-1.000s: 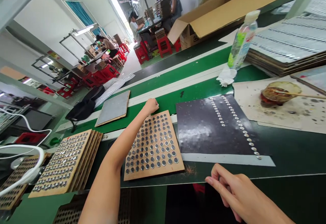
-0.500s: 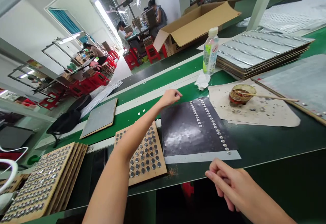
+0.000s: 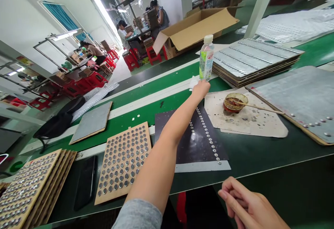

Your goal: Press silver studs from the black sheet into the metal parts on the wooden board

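The left hand point(image 3: 200, 90), its grip hidden from view, sits just below a plastic water bottle point(image 3: 206, 60) at 12 o'clock; the right hand point(image 3: 249, 204) is loosely curled and empty.

A grey fabric sleeve point(image 3: 138, 215) stops short of the bare left hand point(image 3: 200, 90), and the right hand point(image 3: 250, 206) is bare too.

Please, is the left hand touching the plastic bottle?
Cannot tell. In the head view, the left hand reaches the base of the plastic bottle, but the overlap hides any gap.

Left hand point(image 3: 200, 90) at plastic bottle point(image 3: 206, 58) base; right hand point(image 3: 247, 204) curled.
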`<move>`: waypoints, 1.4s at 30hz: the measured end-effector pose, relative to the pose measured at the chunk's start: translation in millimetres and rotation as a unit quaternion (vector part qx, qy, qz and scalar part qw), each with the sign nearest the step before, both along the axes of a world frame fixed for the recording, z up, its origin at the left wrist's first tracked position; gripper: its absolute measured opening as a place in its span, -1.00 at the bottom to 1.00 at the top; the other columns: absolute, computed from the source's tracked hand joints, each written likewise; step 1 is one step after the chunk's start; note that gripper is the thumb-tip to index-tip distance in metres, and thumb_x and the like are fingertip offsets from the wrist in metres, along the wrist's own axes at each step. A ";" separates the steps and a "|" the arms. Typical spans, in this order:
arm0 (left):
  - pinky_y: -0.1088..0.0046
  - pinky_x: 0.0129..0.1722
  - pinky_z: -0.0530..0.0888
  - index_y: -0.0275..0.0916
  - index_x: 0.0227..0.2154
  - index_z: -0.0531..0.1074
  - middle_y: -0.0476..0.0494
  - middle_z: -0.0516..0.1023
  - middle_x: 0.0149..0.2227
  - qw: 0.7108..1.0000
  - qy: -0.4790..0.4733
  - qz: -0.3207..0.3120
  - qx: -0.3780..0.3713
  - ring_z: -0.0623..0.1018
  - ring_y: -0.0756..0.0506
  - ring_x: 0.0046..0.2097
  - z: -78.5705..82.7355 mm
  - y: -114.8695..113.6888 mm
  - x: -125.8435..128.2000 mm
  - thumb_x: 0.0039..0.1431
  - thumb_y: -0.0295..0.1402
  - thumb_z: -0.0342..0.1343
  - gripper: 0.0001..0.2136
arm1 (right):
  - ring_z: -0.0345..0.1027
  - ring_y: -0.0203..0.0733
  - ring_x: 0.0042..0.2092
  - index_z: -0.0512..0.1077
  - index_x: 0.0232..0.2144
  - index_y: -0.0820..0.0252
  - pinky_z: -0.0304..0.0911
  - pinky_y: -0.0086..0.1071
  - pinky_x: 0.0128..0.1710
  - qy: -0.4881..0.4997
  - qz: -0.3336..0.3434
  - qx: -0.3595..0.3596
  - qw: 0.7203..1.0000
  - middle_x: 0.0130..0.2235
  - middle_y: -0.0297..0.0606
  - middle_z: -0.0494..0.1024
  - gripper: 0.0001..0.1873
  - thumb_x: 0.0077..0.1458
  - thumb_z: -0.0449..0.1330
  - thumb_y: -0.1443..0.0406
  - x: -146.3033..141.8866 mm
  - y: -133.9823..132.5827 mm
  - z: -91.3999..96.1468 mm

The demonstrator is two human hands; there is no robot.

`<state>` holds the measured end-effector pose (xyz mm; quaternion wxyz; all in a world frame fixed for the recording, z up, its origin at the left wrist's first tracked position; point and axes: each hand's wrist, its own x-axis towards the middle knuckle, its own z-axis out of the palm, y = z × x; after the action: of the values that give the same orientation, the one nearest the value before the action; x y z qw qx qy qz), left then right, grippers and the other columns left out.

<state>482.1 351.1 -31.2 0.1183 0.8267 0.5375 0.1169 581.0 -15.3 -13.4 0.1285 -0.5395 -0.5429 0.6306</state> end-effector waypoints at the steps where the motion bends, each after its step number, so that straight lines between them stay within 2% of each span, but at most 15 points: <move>1: 0.11 0.03 0.54 -0.23 0.08 0.43 -0.25 0.48 0.12 1.000 -0.004 0.015 0.005 0.54 -0.19 0.06 -0.5 1.7 -5.4 0.33 -0.24 0.15 -0.68 | 0.25 -0.38 -0.60 0.26 -0.37 0.11 0.15 -0.50 -0.55 0.002 -0.001 -0.001 1.000 -0.49 -0.38 0.37 -0.45 0.17 -0.07 -0.22 -1.1 1.0 0.9; 6: 0.03 0.10 0.47 -0.23 0.09 0.42 -0.25 0.44 0.16 0.994 -0.041 0.101 0.009 0.50 -0.22 0.13 3.0 11.7 -35.2 0.34 -0.21 0.13 -0.66 | 0.24 -0.37 -0.60 0.24 -0.38 0.11 0.14 -0.49 -0.56 0.004 0.002 -0.008 1.000 -0.50 -0.37 0.35 -0.43 0.12 -0.08 -0.24 -7.8 5.6 6.0; 10: -0.06 0.19 0.34 -0.25 0.12 0.37 -0.34 0.36 0.23 0.984 -0.060 0.163 -0.029 0.36 -0.33 0.26 -2.4 10.4 -51.3 0.28 -0.18 0.16 -0.58 | 0.25 -0.36 -0.58 0.23 -0.38 0.11 0.14 -0.48 -0.56 0.000 0.007 -0.005 1.000 -0.48 -0.35 0.37 -0.43 0.11 -0.09 -0.25 -10.5 7.0 4.7; 14: 0.03 0.23 0.27 -0.24 0.23 0.25 -0.49 0.24 0.31 0.982 -0.081 0.154 -0.075 0.24 -0.45 0.34 -9.3 7.0 -57.7 0.08 -0.13 0.31 -0.30 | 0.25 -0.36 -0.57 0.24 -0.37 0.11 0.16 -0.48 -0.53 -0.002 0.013 -0.004 1.000 -0.46 -0.34 0.39 -0.46 0.14 -0.09 -0.22 -12.7 5.5 4.3; 17: 0.05 0.26 0.25 -0.23 0.32 0.13 -0.50 0.11 0.38 0.983 -0.090 0.128 -0.094 0.17 -0.48 0.38 -7.4 10.2 -62.2 -0.05 -0.12 0.41 -0.09 | 0.27 -0.36 -0.56 0.25 -0.36 0.12 0.16 -0.48 -0.52 -0.004 0.014 -0.003 1.000 -0.45 -0.34 0.39 -0.47 0.16 -0.10 -0.20 -14.5 4.6 5.2; 19: 0.00 0.24 0.30 -0.23 0.31 0.18 -0.43 0.17 0.37 0.984 -0.090 0.109 -0.104 0.26 -0.41 0.34 -3.8 15.2 -65.9 0.06 -0.16 0.37 -0.21 | 0.27 -0.36 -0.56 0.24 -0.35 0.12 0.16 -0.48 -0.52 -0.006 0.018 -0.003 1.000 -0.45 -0.34 0.40 -0.47 0.16 -0.10 -0.19 -15.8 5.4 5.1; 21: -0.02 0.16 0.41 -0.23 0.21 0.31 -0.32 0.33 0.27 0.985 -0.089 0.093 -0.115 0.41 -0.31 0.23 -0.5 20.8 -69.4 0.23 -0.21 0.24 -0.47 | 0.28 -0.36 -0.55 0.24 -0.35 0.12 0.16 -0.48 -0.52 -0.007 0.020 -0.004 1.000 -0.45 -0.34 0.40 -0.48 0.16 -0.10 -0.19 -16.9 7.2 4.4; 24: 0.07 0.03 0.53 -0.27 0.06 0.44 -0.23 0.49 0.10 0.984 -0.096 0.079 -0.124 0.55 -0.20 0.05 1.7 26.5 -72.5 0.32 -0.24 0.16 -0.67 | 0.29 -0.35 -0.54 0.25 -0.34 0.12 0.17 -0.48 -0.52 -0.004 0.024 -0.004 1.000 -0.44 -0.33 0.41 -0.50 0.19 -0.11 -0.16 -17.9 10.3 2.1; 28: 0.10 0.01 0.55 -0.27 0.06 0.44 -0.23 0.50 0.08 0.983 -0.125 0.091 -0.099 0.56 -0.18 0.03 -0.6 28.3 -72.4 0.32 -0.24 0.17 -0.68 | 0.30 -0.34 -0.53 0.25 -0.34 0.13 0.17 -0.49 -0.53 0.002 0.027 -0.003 1.000 -0.44 -0.32 0.41 -0.54 0.21 -0.09 -0.12 -17.1 12.6 -1.8; 35: 0.09 0.02 0.54 -0.25 0.10 0.41 -0.25 0.48 0.12 0.975 -0.155 0.152 -0.056 0.55 -0.19 0.05 -1.5 38.9 -73.5 0.34 -0.23 0.14 -0.66 | 0.32 -0.36 -0.53 0.27 -0.35 0.12 0.19 -0.51 -0.53 0.013 0.000 0.000 1.000 -0.45 -0.35 0.42 -0.58 0.25 -0.04 -0.08 -12.0 11.7 -5.3; 38: 0.03 0.08 0.50 -0.24 0.11 0.41 -0.26 0.44 0.17 0.976 -0.153 0.146 -0.054 0.51 -0.22 0.11 0.9 44.4 -72.7 0.33 -0.24 0.15 -0.65 | 0.31 -0.36 -0.54 0.28 -0.34 0.12 0.18 -0.51 -0.54 0.020 -0.005 0.001 1.000 -0.45 -0.35 0.42 -0.60 0.27 -0.04 -0.05 -9.8 12.9 -5.6; 42: 0.01 0.11 0.47 -0.25 0.08 0.43 -0.24 0.46 0.15 0.977 -0.155 0.119 -0.084 0.51 -0.24 0.12 2.0 44.2 -69.7 0.32 -0.20 0.15 -0.65 | 0.32 -0.36 -0.54 0.29 -0.36 0.12 0.21 -0.50 -0.52 0.028 -0.011 0.008 1.000 -0.47 -0.36 0.41 -0.62 0.27 -0.03 -0.03 -8.4 15.6 -6.4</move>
<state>412.4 395.3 -29.1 0.2541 0.7157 0.6152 0.2113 572.6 0.4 -19.8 0.1550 -0.5261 -0.5384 0.6398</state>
